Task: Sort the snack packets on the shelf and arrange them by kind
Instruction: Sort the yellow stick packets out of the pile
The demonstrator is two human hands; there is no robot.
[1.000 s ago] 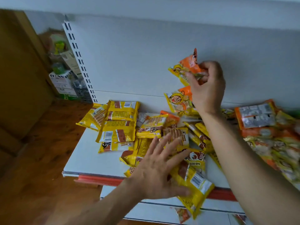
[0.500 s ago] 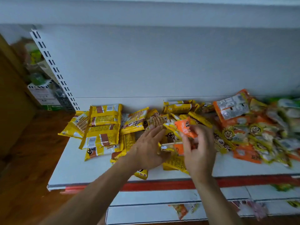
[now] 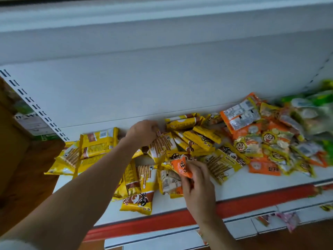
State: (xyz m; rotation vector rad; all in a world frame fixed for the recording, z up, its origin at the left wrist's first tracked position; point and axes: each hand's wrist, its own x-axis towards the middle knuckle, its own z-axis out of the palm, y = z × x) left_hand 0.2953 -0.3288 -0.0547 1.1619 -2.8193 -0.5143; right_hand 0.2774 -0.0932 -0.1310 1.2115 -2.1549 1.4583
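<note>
The orange packet sits pinched in the right hand, over the yellow packets on the shelf. Behind, the left hand curls onto a striped yellow packet; whether it grips is unclear.

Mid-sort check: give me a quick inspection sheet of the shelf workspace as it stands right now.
Surface: white shelf with red front strip, mostly covered with packets.
Job's things: yellow packets heaped left and centre; orange packets piled right.
Clutter: blurred green packets at far right.
Grips: right hand pinches a small orange packet; left hand is among the yellow packets by the back panel, hold unclear.
Cables: nothing seen.
Surroundings: slotted upright at left; lower shelf with a few packets.
</note>
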